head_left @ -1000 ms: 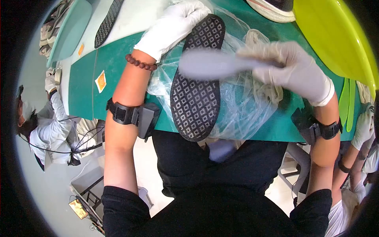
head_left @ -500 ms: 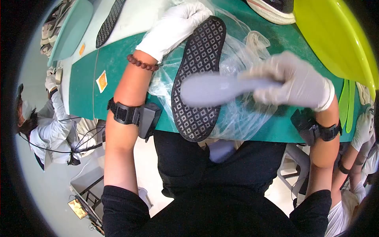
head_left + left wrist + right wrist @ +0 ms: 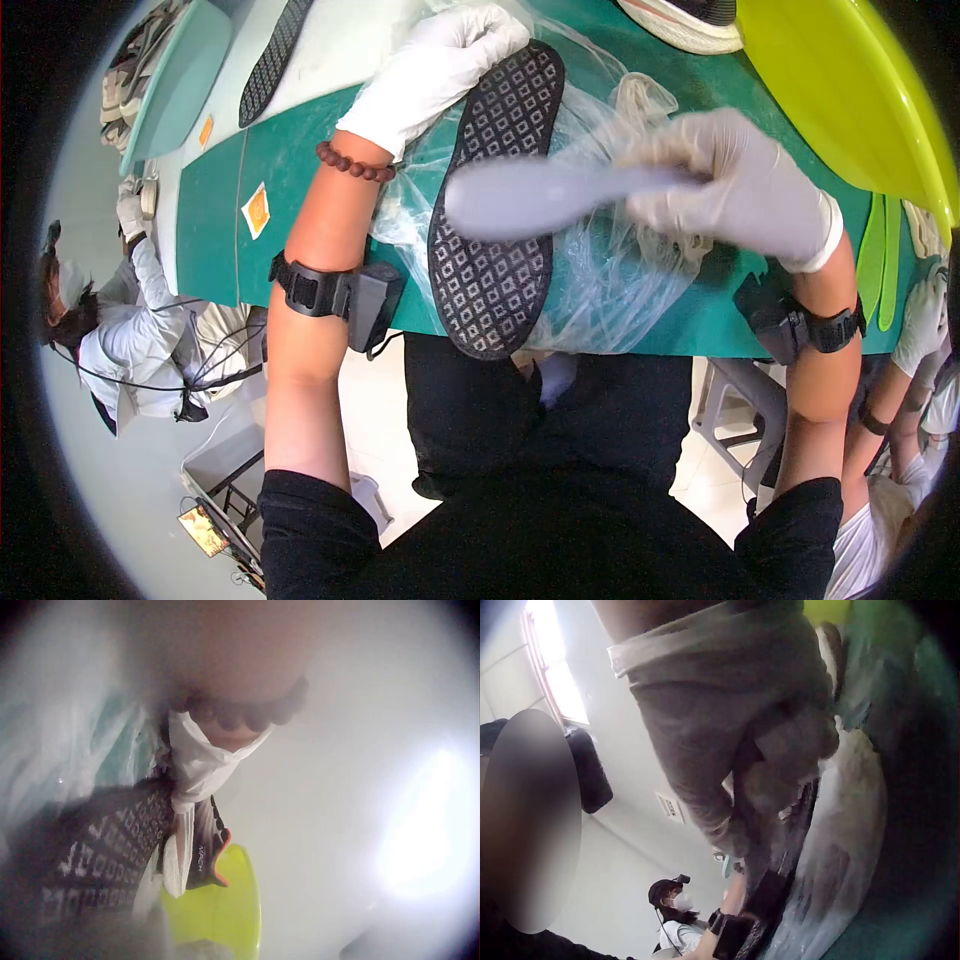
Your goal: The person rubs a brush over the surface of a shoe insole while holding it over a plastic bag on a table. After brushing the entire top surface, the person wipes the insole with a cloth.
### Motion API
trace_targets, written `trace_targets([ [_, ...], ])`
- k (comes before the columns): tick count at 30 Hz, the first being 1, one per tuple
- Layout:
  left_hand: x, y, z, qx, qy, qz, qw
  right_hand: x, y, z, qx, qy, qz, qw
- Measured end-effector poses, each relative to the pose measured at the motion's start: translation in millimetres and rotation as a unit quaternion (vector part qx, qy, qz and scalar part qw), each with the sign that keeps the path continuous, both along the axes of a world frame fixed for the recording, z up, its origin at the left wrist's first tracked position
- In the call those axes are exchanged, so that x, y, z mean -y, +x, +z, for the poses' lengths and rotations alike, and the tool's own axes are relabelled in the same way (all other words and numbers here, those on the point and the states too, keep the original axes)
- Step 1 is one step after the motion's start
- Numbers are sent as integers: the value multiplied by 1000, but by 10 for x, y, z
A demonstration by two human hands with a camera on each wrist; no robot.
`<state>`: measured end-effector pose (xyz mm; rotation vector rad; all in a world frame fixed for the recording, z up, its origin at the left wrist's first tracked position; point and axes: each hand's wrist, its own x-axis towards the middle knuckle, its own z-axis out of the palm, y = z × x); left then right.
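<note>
A black shoe sole (image 3: pixel 492 290) with a pale diamond pattern lies lengthwise over a crumpled clear plastic sheet (image 3: pixel 620 290). My gloved left hand (image 3: pixel 440 75) grips its far end at the left edge, with fingers curled. In my gloved right hand (image 3: pixel 735 185) is the handle of a pale grey brush (image 3: pixel 520 198), its oval head blurred and lying across the middle of the sole. The underside of the brush head is hidden. The left wrist view shows the patterned sole (image 3: pixel 97 855) beside the white glove (image 3: pixel 199 761).
A yellow-green basin (image 3: pixel 850 90) stands at the far right, next to a shoe (image 3: pixel 690 25). Another patterned sole (image 3: pixel 272 70) lies at the upper left, near a teal basin (image 3: pixel 180 85). An orange-and-white packet (image 3: pixel 256 211) rests on the green table (image 3: pixel 210 230). Other people work at both sides.
The right hand and brush moved toward the body along the sole, then slightly back away from it. The left hand keeps its hold at the far end.
</note>
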<state>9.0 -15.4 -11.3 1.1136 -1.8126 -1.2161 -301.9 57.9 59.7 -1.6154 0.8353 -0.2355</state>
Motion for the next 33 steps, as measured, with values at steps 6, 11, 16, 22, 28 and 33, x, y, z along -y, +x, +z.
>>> trace_targets([
  [6, -67, -46, 53, 16, 28, 35, 999, -8, 13, 63, -45, -26, 134, 990],
  [11, -78, -85, 67, 25, 30, 34, 999, 82, -69, -142, 71, 15, -31, 997],
  [16, -74, -81, 93, 37, -20, 4, 999, 78, -36, -5, 26, 15, 48, 998],
  [22, -109, -103, 89, 38, -11, 43, 998, 76, -47, -45, 53, 33, 5, 998],
  [28, -66, -46, 68, 28, -7, 21, 999, 34, -32, -42, 22, -41, -26, 999],
  [33, -92, -71, 97, 41, -1, 35, 999, -10, -29, 45, -2, -19, -1, 1000],
])
